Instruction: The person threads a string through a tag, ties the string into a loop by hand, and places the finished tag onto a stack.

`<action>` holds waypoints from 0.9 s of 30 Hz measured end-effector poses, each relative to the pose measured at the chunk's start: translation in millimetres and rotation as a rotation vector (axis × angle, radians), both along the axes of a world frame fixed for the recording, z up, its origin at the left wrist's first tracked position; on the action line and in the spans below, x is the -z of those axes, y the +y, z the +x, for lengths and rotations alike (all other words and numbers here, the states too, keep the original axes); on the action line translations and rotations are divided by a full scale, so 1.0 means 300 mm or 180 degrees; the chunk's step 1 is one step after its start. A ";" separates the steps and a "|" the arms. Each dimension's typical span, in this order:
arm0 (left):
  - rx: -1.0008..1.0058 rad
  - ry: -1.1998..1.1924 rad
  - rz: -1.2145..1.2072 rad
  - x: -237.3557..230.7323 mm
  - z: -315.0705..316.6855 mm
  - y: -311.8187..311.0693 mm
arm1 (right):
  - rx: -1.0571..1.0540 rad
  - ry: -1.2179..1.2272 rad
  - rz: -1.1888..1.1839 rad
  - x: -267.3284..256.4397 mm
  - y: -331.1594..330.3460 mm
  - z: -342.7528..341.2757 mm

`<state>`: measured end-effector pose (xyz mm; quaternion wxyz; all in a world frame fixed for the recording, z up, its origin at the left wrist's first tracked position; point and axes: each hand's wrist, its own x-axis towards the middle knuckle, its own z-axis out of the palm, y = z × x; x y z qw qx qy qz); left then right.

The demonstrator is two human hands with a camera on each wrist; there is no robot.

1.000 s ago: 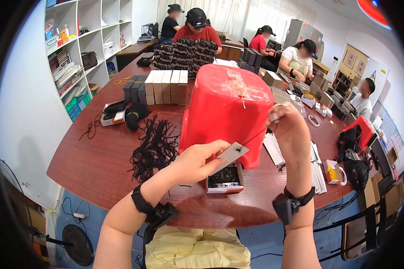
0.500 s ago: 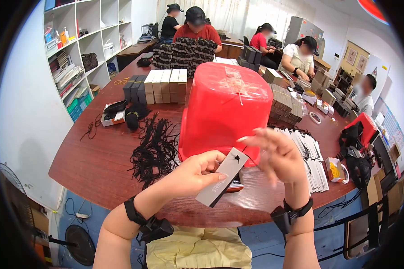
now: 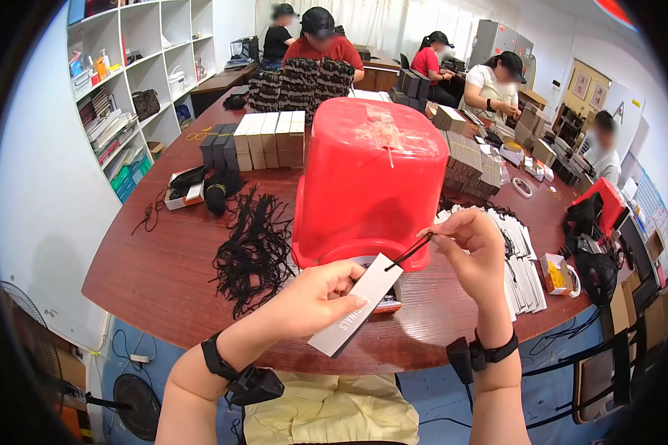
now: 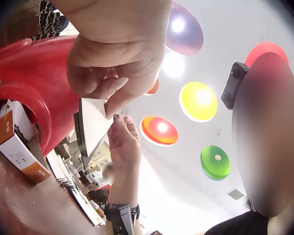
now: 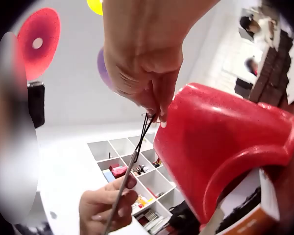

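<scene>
My left hand [image 3: 315, 297] pinches a pale hang tag [image 3: 364, 300] between thumb and fingers, its printed lettering toward me and its lower end slanting down to the left. A black cord [image 3: 410, 252] passes through the hole at the tag's upper end. My right hand [image 3: 473, 248] pinches the far end of that cord with thumb and fingertips. In the right wrist view the cord [image 5: 143, 137] runs as a narrow loop from those fingertips to the tag [image 5: 118, 200]. Behind both hands stands an upturned red plastic tub [image 3: 371, 178]; a small box [image 4: 19, 142] holding black cords sits at its base.
Loose black cords [image 3: 252, 252] are heaped left of the tub. Corded white tags [image 3: 523, 271] lie overlapping at right, beside a small box [image 3: 553, 274] with yellow contents. Stacked card blocks [image 3: 271, 141] stand behind. Several people work around the table's far side.
My right hand came down from the tub's side, loosened, and now pinches the cord nearer the tag. In my left hand the tag has turned to show its printed face.
</scene>
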<state>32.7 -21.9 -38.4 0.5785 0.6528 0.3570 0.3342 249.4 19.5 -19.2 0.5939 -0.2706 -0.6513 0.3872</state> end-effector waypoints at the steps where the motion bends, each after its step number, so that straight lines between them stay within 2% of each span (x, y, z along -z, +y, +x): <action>1: 0.0005 0.0006 -0.0006 0.000 -0.004 0.002 | 0.0362 -0.1048 0.0235 -0.017 -0.018 0.005; 2: 0.0008 -0.0092 -0.0071 0.000 -0.013 0.004 | 0.0728 -0.2097 0.0468 -0.026 -0.027 0.011; 3: 0.0012 -0.0191 -0.0136 0.000 -0.020 0.008 | 0.0739 -0.2094 0.0460 -0.021 -0.017 0.032; 5: -0.0031 -0.0194 -0.0146 -0.017 -0.034 -0.001 | 0.0138 -0.2810 0.0361 -0.006 0.012 0.075; 6: 0.0056 -0.0158 -0.0205 -0.008 -0.040 -0.001 | 0.0518 -0.2629 0.0180 -0.013 0.004 0.070; 7: 0.0137 -0.0127 -0.0263 0.005 -0.042 -0.002 | 0.0522 -0.2634 0.0182 -0.018 -0.002 0.062; 9: 0.0319 -0.0125 -0.0162 0.062 -0.023 -0.001 | 0.1447 -0.1048 0.0344 -0.022 -0.019 0.036; 10: 0.0386 0.0093 -0.0184 0.084 -0.009 -0.002 | 0.1595 -0.0444 0.0679 -0.024 -0.040 -0.003; 11: 0.0460 0.0317 -0.0208 0.098 0.006 -0.006 | 0.1604 -0.0438 0.0664 -0.023 -0.058 0.005; 13: 0.0336 0.0938 0.0336 0.070 0.045 -0.036 | 0.1339 -0.1836 0.2970 -0.025 -0.098 0.023; 14: 0.0331 0.1168 0.0681 0.065 0.060 -0.044 | 0.0978 -0.1823 0.3227 -0.036 -0.135 0.005; 15: 0.0323 0.1393 0.1023 0.070 0.069 -0.055 | 0.0983 -0.1825 0.3219 -0.035 -0.132 0.017; 17: 0.0747 0.1206 0.1083 0.058 0.078 -0.084 | 0.1810 -0.1687 0.2465 -0.027 -0.113 0.049; 18: 0.0930 0.0371 0.0852 0.078 0.094 -0.093 | 0.1457 -0.0204 0.1660 -0.014 -0.068 0.022; 19: 0.1104 -0.0463 0.0608 0.091 0.111 -0.102 | 0.1182 0.0179 0.0740 -0.013 -0.051 0.037; 20: 0.1121 -0.0467 0.0602 0.079 0.118 -0.088 | 0.0888 0.0386 0.0160 0.019 -0.029 0.071; 21: 0.1541 -0.0584 -0.0552 0.046 0.115 -0.067 | 0.0545 0.0591 -0.0428 0.055 -0.003 0.107; 22: 0.1873 -0.0715 -0.1726 0.031 0.107 -0.066 | 0.0585 0.0472 -0.0749 0.085 0.006 0.129; 23: 0.1760 -0.0916 -0.2015 0.050 0.127 -0.079 | 0.0589 0.0344 -0.1069 0.114 0.008 0.146; 25: 0.1528 -0.1109 -0.2161 0.087 0.159 -0.085 | 0.0730 0.0175 -0.1454 0.180 0.011 0.189; 27: 0.1190 -0.1323 -0.2203 0.070 0.193 -0.083 | 0.0849 0.0445 -0.1594 0.206 -0.027 0.200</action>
